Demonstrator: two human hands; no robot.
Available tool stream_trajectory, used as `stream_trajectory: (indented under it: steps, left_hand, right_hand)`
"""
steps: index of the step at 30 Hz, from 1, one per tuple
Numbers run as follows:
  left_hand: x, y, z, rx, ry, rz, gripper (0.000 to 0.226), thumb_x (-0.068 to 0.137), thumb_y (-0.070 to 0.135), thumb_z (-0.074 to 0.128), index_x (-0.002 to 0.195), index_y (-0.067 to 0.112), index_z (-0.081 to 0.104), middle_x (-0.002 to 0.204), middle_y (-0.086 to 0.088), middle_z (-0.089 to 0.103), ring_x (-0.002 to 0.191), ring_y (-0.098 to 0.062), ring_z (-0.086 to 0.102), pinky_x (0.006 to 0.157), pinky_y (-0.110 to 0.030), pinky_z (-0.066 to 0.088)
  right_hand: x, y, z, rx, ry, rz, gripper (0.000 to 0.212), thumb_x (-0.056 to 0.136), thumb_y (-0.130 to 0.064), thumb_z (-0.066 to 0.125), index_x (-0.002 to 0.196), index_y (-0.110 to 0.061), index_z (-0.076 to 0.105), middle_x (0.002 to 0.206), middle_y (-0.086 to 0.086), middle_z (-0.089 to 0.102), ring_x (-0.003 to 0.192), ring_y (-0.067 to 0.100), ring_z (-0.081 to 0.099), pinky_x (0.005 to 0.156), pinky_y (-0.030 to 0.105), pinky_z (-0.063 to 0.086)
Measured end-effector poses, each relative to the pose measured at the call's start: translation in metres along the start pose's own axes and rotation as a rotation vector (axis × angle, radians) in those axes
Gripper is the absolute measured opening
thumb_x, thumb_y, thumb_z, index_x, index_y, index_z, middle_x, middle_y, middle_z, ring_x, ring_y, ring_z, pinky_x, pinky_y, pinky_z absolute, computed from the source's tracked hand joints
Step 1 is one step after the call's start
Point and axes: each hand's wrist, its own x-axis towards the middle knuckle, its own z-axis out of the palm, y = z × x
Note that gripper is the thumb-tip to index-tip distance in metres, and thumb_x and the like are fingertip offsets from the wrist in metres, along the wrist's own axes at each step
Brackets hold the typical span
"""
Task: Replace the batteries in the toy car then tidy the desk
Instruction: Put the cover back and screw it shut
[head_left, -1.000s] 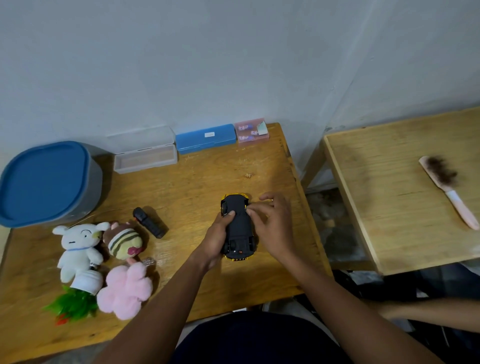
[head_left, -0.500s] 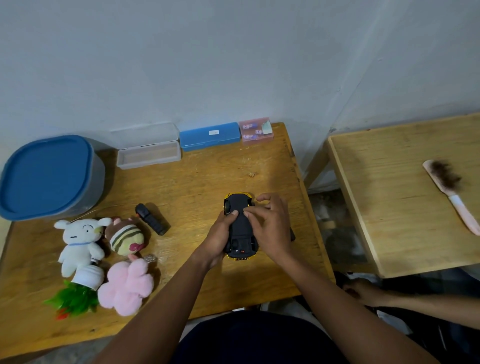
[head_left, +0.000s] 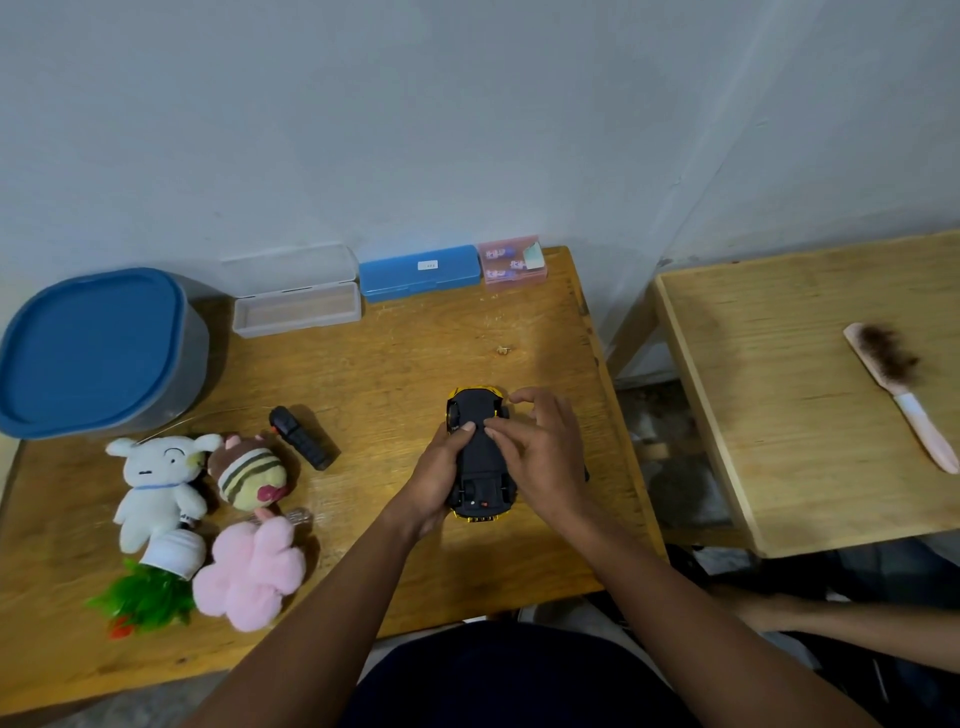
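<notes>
The yellow toy car (head_left: 477, 415) lies upside down on the wooden desk (head_left: 384, 374), its black underside facing up. My left hand (head_left: 436, 478) grips the car's left side, thumb on the underside. My right hand (head_left: 540, 447) rests on the right side, fingertips pressing the middle of the underside. A pink box of batteries (head_left: 513, 261) stands at the desk's back edge. A black remote-like piece (head_left: 300, 438) lies left of the car.
A blue-lidded grey bin (head_left: 93, 348) is at far left. An open clear case (head_left: 296, 306) and a blue case (head_left: 418, 271) line the wall. Plush toys (head_left: 156, 483) and a small plant (head_left: 150, 587) lie front left. A brush (head_left: 904, 395) rests on the side table (head_left: 779, 415). Another person's arm (head_left: 831, 623) is at lower right.
My right fingertips have slid a little along the car's underside. The hands and car stay in the same place on the desk.
</notes>
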Motion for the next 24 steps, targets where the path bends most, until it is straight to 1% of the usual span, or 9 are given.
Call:
stream_trajectory:
  steps: [2,5,7,9,11,14,17,19,24]
  left_hand:
    - [0.0,0.0,0.0,-0.003,0.001,0.001,0.038,0.104,0.037,0.051,0.138,0.021,0.052,0.127,-0.016,0.068,0.11,-0.036,0.069,0.085,-0.048,0.061]
    - [-0.002,0.001,0.001,-0.017,-0.009,0.001,0.037,0.104,0.037,0.051,0.138,0.022,0.051,0.127,-0.015,0.068,0.107,-0.034,0.07,0.078,-0.044,0.061]
    - [-0.003,0.001,0.001,-0.025,-0.013,0.004,0.037,0.105,0.036,0.05,0.139,0.022,0.051,0.128,-0.015,0.067,0.105,-0.034,0.071,0.076,-0.042,0.06]
    - [-0.004,0.002,0.002,-0.026,-0.017,0.007,0.036,0.105,0.036,0.05,0.139,0.023,0.051,0.128,-0.015,0.067,0.106,-0.035,0.07,0.077,-0.044,0.061]
    - [-0.005,0.002,0.002,-0.03,-0.022,0.012,0.036,0.105,0.035,0.049,0.139,0.023,0.05,0.129,-0.016,0.066,0.109,-0.038,0.069,0.081,-0.047,0.062]
    - [-0.006,0.002,0.002,-0.019,-0.024,0.019,0.035,0.106,0.035,0.049,0.139,0.024,0.05,0.128,-0.015,0.067,0.109,-0.038,0.069,0.081,-0.047,0.061]
    - [-0.006,0.001,0.002,-0.008,-0.024,0.027,0.035,0.105,0.035,0.049,0.138,0.024,0.051,0.127,-0.014,0.067,0.103,-0.033,0.071,0.079,-0.045,0.061]
    - [-0.007,0.001,0.002,-0.01,-0.021,0.03,0.034,0.105,0.035,0.05,0.137,0.024,0.052,0.126,-0.014,0.068,0.103,-0.032,0.071,0.082,-0.047,0.061]
    - [-0.007,0.001,0.002,-0.01,-0.023,0.04,0.032,0.105,0.034,0.049,0.135,0.024,0.053,0.122,-0.012,0.069,0.099,-0.029,0.072,0.079,-0.044,0.061]
  right_hand:
    - [0.0,0.002,0.0,0.016,-0.013,0.005,0.015,0.092,-0.03,0.067,0.102,-0.026,0.078,0.119,0.002,0.057,0.103,0.024,0.05,0.077,0.04,0.049]
    - [-0.001,0.005,-0.002,0.093,-0.051,0.066,0.02,0.093,-0.032,0.067,0.11,-0.026,0.076,0.124,-0.002,0.053,0.105,0.019,0.047,0.081,0.036,0.048]
    - [-0.002,0.006,-0.003,0.16,-0.056,0.139,0.023,0.091,-0.031,0.069,0.113,-0.026,0.075,0.124,-0.004,0.051,0.11,0.015,0.044,0.086,0.029,0.046]
    - [-0.001,0.005,-0.004,0.235,-0.056,0.213,0.021,0.091,-0.032,0.07,0.111,-0.028,0.075,0.123,-0.008,0.048,0.114,0.01,0.041,0.089,0.019,0.039]
    - [0.001,0.002,-0.003,0.286,-0.056,0.269,0.017,0.091,-0.034,0.069,0.106,-0.03,0.075,0.12,-0.012,0.047,0.115,0.007,0.041,0.09,0.015,0.036]
    - [0.007,-0.003,-0.002,0.329,-0.053,0.327,0.012,0.09,-0.036,0.07,0.1,-0.033,0.075,0.116,-0.01,0.047,0.116,0.011,0.042,0.093,0.026,0.04]
    - [0.01,-0.005,0.0,0.382,-0.053,0.37,0.01,0.087,-0.035,0.072,0.097,-0.034,0.075,0.113,-0.007,0.048,0.116,0.014,0.045,0.093,0.036,0.047]
    - [0.009,-0.004,0.003,0.407,-0.056,0.371,0.01,0.086,-0.036,0.073,0.096,-0.036,0.075,0.111,-0.006,0.048,0.115,0.017,0.048,0.092,0.042,0.05]
    - [0.01,-0.005,0.005,0.422,-0.046,0.399,0.009,0.083,-0.034,0.077,0.092,-0.036,0.076,0.107,-0.007,0.048,0.112,0.018,0.05,0.09,0.044,0.051]
